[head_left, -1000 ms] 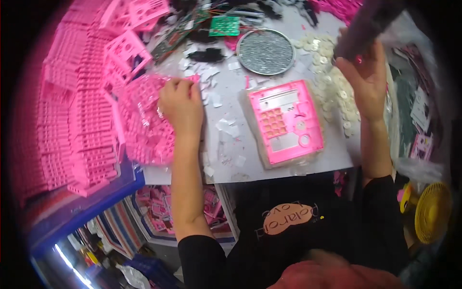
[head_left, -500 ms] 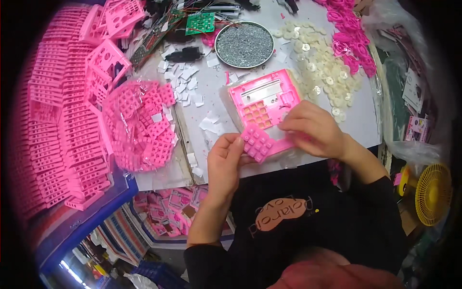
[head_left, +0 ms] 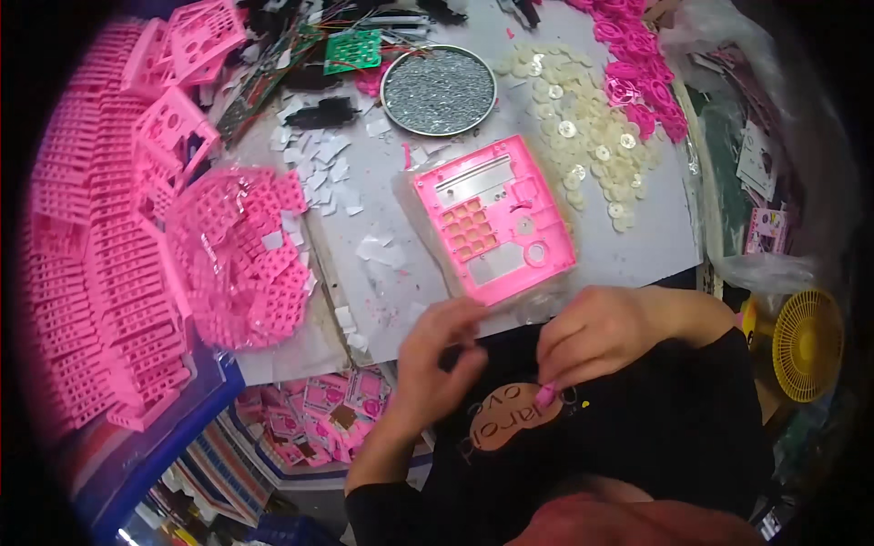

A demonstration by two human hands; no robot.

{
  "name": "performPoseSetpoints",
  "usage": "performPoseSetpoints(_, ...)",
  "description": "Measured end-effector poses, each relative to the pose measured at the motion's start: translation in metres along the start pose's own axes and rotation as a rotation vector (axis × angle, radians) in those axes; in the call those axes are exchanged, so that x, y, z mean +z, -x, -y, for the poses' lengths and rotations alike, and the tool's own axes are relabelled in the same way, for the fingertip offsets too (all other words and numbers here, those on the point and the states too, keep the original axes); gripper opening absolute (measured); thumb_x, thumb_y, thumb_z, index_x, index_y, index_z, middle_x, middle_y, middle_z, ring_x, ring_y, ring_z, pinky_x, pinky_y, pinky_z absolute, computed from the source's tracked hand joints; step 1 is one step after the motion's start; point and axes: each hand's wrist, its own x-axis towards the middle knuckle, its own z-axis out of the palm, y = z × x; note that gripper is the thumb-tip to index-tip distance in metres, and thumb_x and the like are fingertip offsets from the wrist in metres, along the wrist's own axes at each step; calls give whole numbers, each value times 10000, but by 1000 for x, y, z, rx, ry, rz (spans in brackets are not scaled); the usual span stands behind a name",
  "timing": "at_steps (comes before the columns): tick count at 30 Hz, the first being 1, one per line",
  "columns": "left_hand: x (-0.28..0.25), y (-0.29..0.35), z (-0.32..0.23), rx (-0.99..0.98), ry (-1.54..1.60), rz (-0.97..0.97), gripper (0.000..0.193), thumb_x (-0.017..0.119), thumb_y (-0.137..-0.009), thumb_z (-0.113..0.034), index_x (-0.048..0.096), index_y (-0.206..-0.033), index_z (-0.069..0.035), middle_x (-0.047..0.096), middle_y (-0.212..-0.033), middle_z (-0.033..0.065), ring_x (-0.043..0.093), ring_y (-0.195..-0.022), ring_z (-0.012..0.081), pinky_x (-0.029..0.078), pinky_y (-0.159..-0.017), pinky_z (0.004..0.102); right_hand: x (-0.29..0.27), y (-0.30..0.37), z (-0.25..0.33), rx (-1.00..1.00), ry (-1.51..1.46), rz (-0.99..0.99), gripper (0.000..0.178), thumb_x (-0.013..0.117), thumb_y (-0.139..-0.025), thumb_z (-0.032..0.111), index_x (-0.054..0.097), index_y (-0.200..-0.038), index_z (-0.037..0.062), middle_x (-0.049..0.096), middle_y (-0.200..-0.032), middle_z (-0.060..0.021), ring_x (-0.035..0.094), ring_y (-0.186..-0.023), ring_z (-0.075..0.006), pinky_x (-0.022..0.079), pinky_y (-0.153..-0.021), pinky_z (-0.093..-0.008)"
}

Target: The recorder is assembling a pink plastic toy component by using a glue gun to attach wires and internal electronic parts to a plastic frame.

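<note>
A pink plastic casing [head_left: 555,221] lies on a padded, plastic-wrapped block in the middle of the worktable. It has a grid of square openings, a long slot, a round ring and silvery panels. By its near edge is my left hand [head_left: 435,369], open, thumb and fingers apart, with fingertips at or just over the casing's corner. My right hand [head_left: 601,332] is in front of my black shirt, below the table edge. Its fingers pinch a small pink piece [head_left: 546,394], mostly hidden, so its kind is unclear. No keypad shows in either hand.
A round tray of small metal screws [head_left: 439,91] stands behind the casing. Whitish discs [head_left: 601,150] and pink rings [head_left: 628,68] lie right of it. Left are paper scraps [head_left: 319,173], a bag of pink keypads [head_left: 241,264], stacked pink casings [head_left: 118,273] and a green circuit board [head_left: 353,51].
The pink keypad has left my left hand and is out of sight. My left hand has opened; my right hand has moved down toward my shirt. The view has shifted slightly right.
</note>
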Motion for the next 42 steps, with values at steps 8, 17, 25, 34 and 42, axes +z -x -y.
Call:
performPoseSetpoints(8, 20, 3, -10, -279, 60, 353, 275, 740, -865, -155, 711, -1129, -81, 716, -891, 132, 717, -812, 313, 557, -705, 376, 7, 1, -10, -103, 274, -288, 152, 702, -906, 103, 685, -1050, 57, 646, -937, -71, 669, -768, -246, 547, -604, -341)
performPoseSetpoints(17, -21, -16, -6, -204, -189, 6, 287, 756, -842, -75, 697, -1119, -26, 692, -836, 64, 620, -681, 152, 489, -637, 287, -38, -44, -72, 150, 338, -322, 154, 693, -893, 185, 644, -950, 50, 625, -855, -136, 642, -784, -342, 519, -686, -438)
performPoseSetpoints(25, -19, -24, 9, -103, -271, -194, 243, 748, -840, -43, 689, -1076, -31, 682, -828, 76, 600, -653, 181, 481, -610, 304, -56, -66, -83, 249, 744, -361, 228, 725, -848, 200, 644, -1017, 70, 645, -1003, -113, 656, -869, -329, 547, -698, -425)
performPoseSetpoints(34, -56, -55, -23, 52, -395, -351, 210, 743, -838, -29, 700, -1043, -15, 677, -805, 73, 585, -625, 164, 467, -583, 297, -8, -39, -51, 342, 920, 72, 975, 702, -821, 544, 357, -1505, -59, 292, -1617, -200, 235, -1518, -352, 218, -1201, -564)
performPoseSetpoints(42, -129, -171, -17, -4, -694, -505, 270, 686, -899, -270, 739, -955, -10, 723, -829, 170, 706, -745, 310, 534, -708, 405, -1, -43, -41, 395, 1029, 165, 1043, 712, -809, 584, 330, -1517, -81, 259, -1626, -236, 191, -1536, -370, 205, -1206, -575)
